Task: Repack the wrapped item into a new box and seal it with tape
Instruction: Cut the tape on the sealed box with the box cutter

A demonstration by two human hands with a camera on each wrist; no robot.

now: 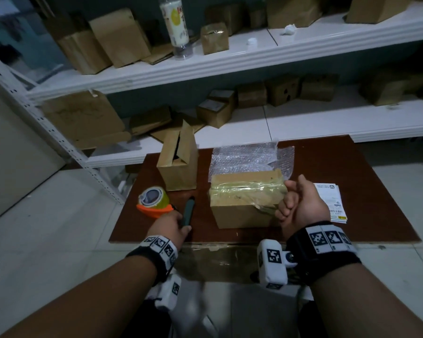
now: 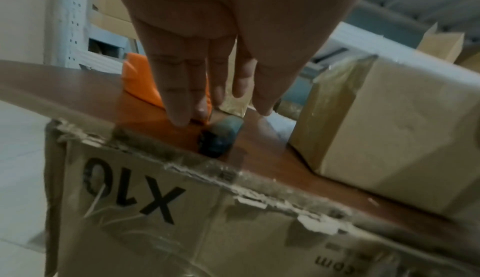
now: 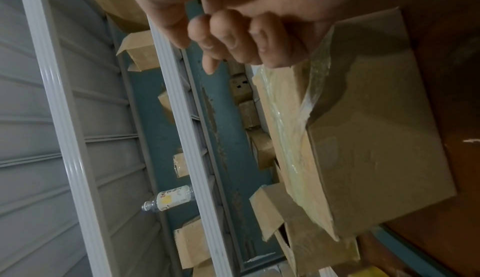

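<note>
2 boxes (image 1: 244, 203) on board; left hand (image 1: 170, 226) extended over cutter (image 1: 188, 212), right hand (image 1: 300, 203) curled, empty.

1. The board (image 1: 352, 191) is seen from above by the head view, facing forward and down.
2. The taped box (image 2: 389, 137) (image 3: 363, 148) is seen close by both wrist views.
</note>
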